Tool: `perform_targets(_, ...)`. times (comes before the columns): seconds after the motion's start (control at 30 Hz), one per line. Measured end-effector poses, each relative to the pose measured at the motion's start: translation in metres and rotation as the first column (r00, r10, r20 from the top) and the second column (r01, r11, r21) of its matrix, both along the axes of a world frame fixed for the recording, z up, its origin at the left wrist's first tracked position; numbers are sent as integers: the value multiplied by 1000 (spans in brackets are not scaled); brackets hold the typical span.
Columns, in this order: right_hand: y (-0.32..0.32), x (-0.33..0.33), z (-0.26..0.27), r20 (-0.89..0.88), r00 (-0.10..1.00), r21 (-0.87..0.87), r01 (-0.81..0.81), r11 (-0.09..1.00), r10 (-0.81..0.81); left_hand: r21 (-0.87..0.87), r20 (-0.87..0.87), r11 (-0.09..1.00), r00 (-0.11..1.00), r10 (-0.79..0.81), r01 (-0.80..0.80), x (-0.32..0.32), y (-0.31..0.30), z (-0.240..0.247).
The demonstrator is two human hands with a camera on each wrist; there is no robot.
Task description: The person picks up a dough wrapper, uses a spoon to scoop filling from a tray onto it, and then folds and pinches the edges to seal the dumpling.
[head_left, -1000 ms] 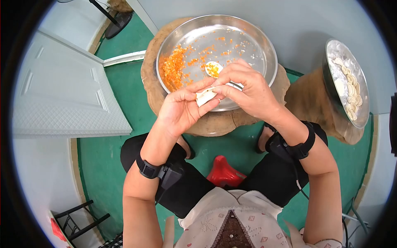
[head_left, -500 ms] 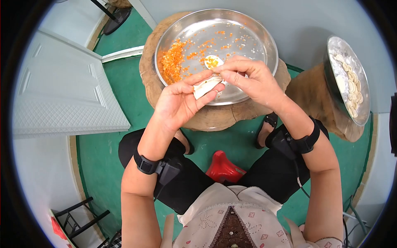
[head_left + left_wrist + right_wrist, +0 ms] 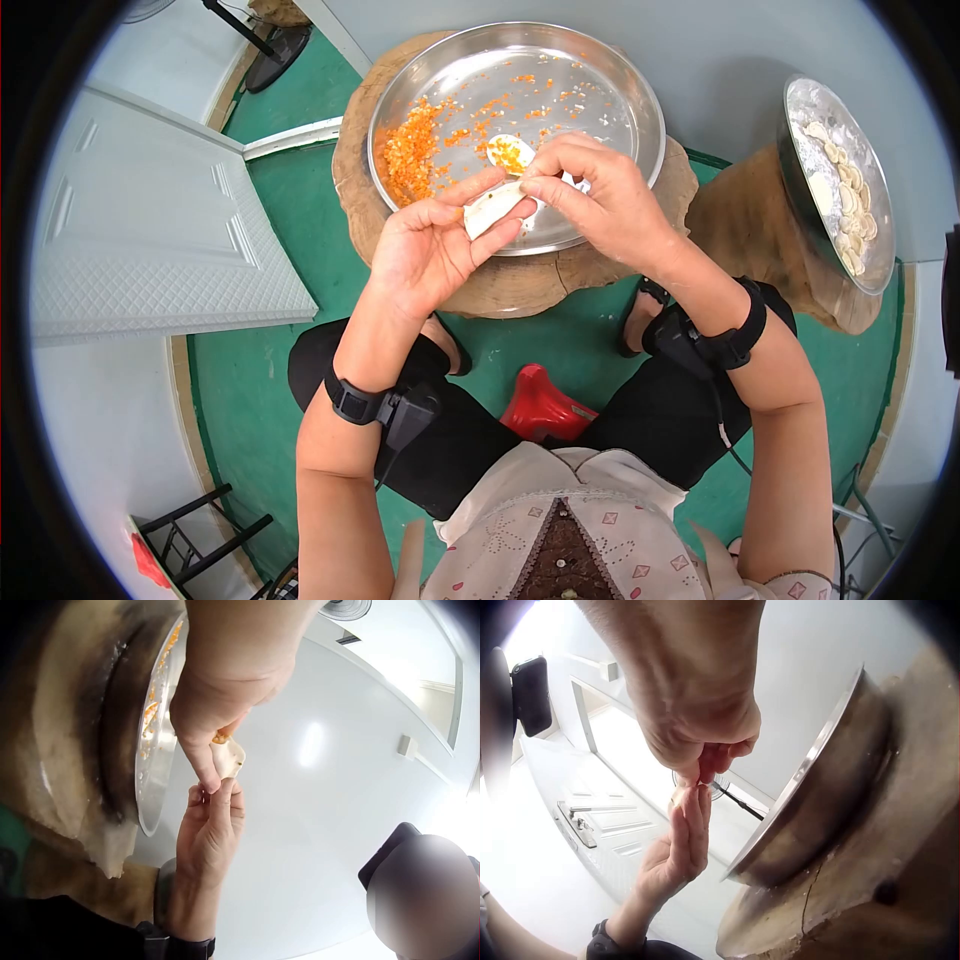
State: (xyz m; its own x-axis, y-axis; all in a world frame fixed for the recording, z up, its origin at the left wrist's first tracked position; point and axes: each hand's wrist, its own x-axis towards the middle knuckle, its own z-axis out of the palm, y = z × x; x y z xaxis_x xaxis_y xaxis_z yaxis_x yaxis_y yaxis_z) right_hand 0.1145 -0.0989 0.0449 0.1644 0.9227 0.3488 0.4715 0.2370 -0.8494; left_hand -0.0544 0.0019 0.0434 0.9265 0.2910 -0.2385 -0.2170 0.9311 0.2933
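Observation:
Over the near part of a round metal pan [image 3: 640, 110], my left hand [image 3: 425, 250] holds a white folded dumpling [image 3: 488, 212] between its thumb and fingers. The thumb and forefinger of my right hand [image 3: 605, 200] pinch the dumpling's far right end. In the left wrist view a bit of filling [image 3: 220, 738] shows at the dumpling's opening. Chopped orange and white filling [image 3: 410, 155] is heaped at the pan's left side, with scattered bits across its bottom. A white spoon [image 3: 508, 153] with filling in its bowl lies in the pan, its handle partly hidden behind my right hand.
The pan stands on a wooden stump table [image 3: 355, 190]. To the right, a second stump [image 3: 745, 225] bears a tilted metal bowl [image 3: 880, 260] with several finished dumplings [image 3: 850, 200] on flour. A red stool [image 3: 540, 405] is between my legs, and a white door [image 3: 170, 210] stands at left.
My right fingers have worked along the dumpling's edge to its far right end. Both hands have shifted slightly forward, and the left keeps its hold on the dumpling.

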Motion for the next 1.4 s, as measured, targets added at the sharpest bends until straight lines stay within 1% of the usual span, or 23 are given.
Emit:
perform_targets(0.1, 2, -3, -5, -166, 985, 14, 49, 999, -46, -16, 56, 1000, 998, -2, 3, -2, 3, -2)
perform_targets(0.2, 4, -7, -4, -194, 976, 36, 108, 994, -99, 30, 12, 1000, 1000, 6, -7, -3, 4, -3)
perform_targets(0.3, 2, -5, 3, -86, 996, 26, 28, 999, -25, 43, -16, 999, 1000, 2, -2, -1, 2, 0)
perform_targets(0.4, 7, -2, -7, -36, 997, 75, -72, 995, 75, 110, -34, 994, 999, -16, 19, 0, 0, 1)
perform_targets(0.5, 8, -1, -6, -12, 1000, 22, -22, 1000, 22, 148, -48, 989, 999, -16, 23, 1, -1, 1)
perform_targets(0.6, 7, -3, -3, -26, 1000, 7, 8, 1000, -8, 161, -73, 987, 997, 8, 4, 1, -2, 4)
perform_targets(0.7, 5, -6, -3, -69, 997, -35, 41, 999, -43, 140, -36, 990, 999, -1, 6, 1, -1, 4)
perform_targets(0.8, 9, -13, -9, -344, 934, 15, 107, 994, -95, 127, -52, 992, 998, 17, -10, -2, 0, 6)
perform_targets(0.9, 7, 0, -12, -277, 960, -72, 17, 997, -36, 132, -25, 991, 999, 20, -17, -3, 2, 6)
perform_targets(1.0, 1, 0, -2, -191, 981, -123, -8, 992, -15, 122, -48, 992, 998, 31, -25, -4, 1, 7)
perform_targets(1.1, 2, -1, -6, -302, 953, -148, -61, 987, 13, 143, -77, 990, 997, 28, -16, -3, -1, 7)
perform_targets(1.2, 0, -2, -2, -203, 979, -141, -17, 990, -12, 106, -43, 994, 999, 9, -5, -2, 0, 4)
perform_targets(1.3, -2, -2, 0, -151, 989, -97, -13, 995, -2, 86, -32, 996, 999, 11, -9, -3, 1, 3)
perform_targets(1.4, -3, -2, -2, -149, 989, -45, 9, 999, -16, 61, -49, 998, 999, 9, -6, -4, 1, 4)
